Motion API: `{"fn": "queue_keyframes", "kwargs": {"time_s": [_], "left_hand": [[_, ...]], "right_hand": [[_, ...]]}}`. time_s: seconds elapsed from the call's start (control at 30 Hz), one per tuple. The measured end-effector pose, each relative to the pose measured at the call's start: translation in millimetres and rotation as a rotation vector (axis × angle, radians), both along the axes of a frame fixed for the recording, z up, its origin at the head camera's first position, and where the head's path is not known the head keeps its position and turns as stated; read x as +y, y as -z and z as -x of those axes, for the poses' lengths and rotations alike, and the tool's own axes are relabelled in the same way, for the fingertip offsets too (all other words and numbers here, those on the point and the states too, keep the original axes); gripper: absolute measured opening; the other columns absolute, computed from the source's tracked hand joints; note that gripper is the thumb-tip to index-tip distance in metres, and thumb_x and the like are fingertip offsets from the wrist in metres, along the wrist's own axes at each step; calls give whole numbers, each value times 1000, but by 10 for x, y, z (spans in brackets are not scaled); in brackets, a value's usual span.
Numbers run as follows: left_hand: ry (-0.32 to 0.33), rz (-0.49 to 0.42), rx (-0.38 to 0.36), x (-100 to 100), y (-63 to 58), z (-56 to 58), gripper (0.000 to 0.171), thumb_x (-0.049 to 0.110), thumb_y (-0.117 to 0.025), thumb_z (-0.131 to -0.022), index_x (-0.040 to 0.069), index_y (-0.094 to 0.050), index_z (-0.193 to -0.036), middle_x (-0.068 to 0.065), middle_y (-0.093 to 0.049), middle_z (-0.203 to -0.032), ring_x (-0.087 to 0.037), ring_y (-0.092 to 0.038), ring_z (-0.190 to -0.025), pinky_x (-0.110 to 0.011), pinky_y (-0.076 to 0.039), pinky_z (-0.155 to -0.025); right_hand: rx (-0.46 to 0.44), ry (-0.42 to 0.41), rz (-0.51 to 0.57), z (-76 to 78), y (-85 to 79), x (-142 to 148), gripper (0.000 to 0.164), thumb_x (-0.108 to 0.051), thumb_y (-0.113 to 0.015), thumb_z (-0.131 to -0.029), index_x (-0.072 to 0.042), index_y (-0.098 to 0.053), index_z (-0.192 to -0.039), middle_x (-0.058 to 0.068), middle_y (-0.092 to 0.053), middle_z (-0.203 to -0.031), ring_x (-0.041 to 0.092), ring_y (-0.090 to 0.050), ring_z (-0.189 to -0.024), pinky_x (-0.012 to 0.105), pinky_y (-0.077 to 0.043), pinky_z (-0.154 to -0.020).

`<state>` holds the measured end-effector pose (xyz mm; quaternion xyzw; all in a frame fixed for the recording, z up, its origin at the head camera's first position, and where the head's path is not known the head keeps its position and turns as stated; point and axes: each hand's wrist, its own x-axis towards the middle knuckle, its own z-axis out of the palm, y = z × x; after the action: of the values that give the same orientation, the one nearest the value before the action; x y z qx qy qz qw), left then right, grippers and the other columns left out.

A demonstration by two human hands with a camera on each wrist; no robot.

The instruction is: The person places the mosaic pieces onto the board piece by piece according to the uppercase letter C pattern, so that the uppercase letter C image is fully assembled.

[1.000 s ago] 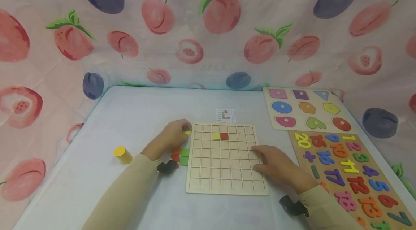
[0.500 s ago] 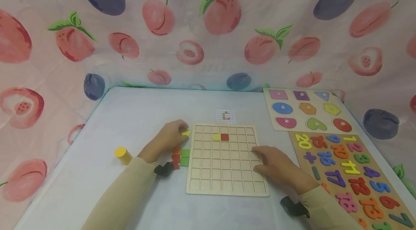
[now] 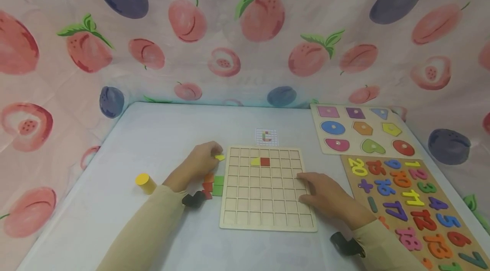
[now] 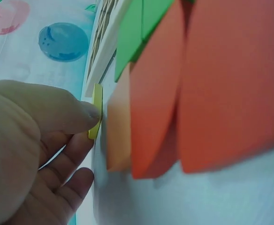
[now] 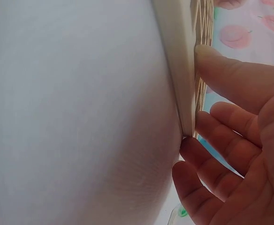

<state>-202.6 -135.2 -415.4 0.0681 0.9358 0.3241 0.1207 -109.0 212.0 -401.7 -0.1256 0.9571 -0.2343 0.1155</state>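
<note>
Beside the board's upper left edge, my left hand (image 3: 200,160) pinches a small yellow tile (image 3: 220,157) between thumb and fingers. In the left wrist view the yellow tile (image 4: 96,111) is seen edge-on under the thumb. The wooden grid board (image 3: 268,201) lies flat, with a yellow triangular tile (image 3: 255,162) and a red square tile (image 3: 265,161) in its second row. My right hand (image 3: 327,194) rests at the board's right edge, fingers relaxed; in the right wrist view the thumb (image 5: 221,70) lies over the rim. Green tiles (image 3: 217,186), red tiles (image 3: 207,187) and an orange tile (image 3: 208,177) sit left of the board.
Behind the board lies a small printed card (image 3: 266,137) with a coloured pattern on a grid. A yellow cylinder (image 3: 145,183) stands at the left. On the right are a shape puzzle (image 3: 361,128) and a number puzzle (image 3: 411,209). A fruit-print cloth (image 3: 245,49) hangs behind.
My left hand has shifted slightly left, away from the board, with the yellow tile now showing more between its fingers. My right hand has stayed at the board's edge.
</note>
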Motion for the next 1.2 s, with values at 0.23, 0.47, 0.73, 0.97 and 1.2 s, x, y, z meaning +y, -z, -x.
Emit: {"fn": "queue_keyframes", "kwargs": {"time_s": [0.23, 0.47, 0.73, 0.97, 1.2], "left_hand": [[7, 24, 35, -24, -12, -9, 43, 0, -62, -84, 2, -62, -127, -13, -63, -126, -30, -56, -118, -48, -43, -105], [2, 17, 40, -49, 10, -10, 39, 4, -65, -85, 2, -63, -124, -13, -64, -124, -31, -56, -118, -47, -43, -104], [8, 18, 24, -53, -10, 2, 42, 6, -64, -88, 2, -61, -130, -14, -63, -129, -31, -55, -123, -47, -43, -105], [7, -16, 21, 52, -94, 38, 42, 13, -62, -91, 7, -61, -132, -9, -63, -130, -29, -54, -125, -48, -42, -106], [45, -81, -27, 327, -108, 57, 42, 14, -68, -90, 8, -62, -131, -8, -63, -128, -28, -55, -123, -47, -42, -105]], "right_hand": [[7, -1, -6, -4, 5, -1, 58, -18, -77, -85, -2, -57, -137, 21, -56, -138, 44, -47, -131, 59, -36, -107], [0, 9, -6, -8, 5, -7, 58, -18, -77, -86, -2, -56, -138, 21, -56, -138, 44, -46, -131, 58, -36, -107], [-12, 23, 2, 1, 15, -3, 58, -17, -76, -86, -2, -56, -138, 22, -55, -139, 44, -45, -132, 59, -35, -108], [-9, 16, 4, 1, -7, -12, 57, -17, -75, -87, -2, -56, -138, 22, -54, -140, 45, -44, -133, 59, -34, -108], [-13, 15, -2, -13, -20, -15, 58, -18, -76, -86, -1, -56, -138, 22, -55, -139, 45, -45, -132, 60, -35, -107]]}}
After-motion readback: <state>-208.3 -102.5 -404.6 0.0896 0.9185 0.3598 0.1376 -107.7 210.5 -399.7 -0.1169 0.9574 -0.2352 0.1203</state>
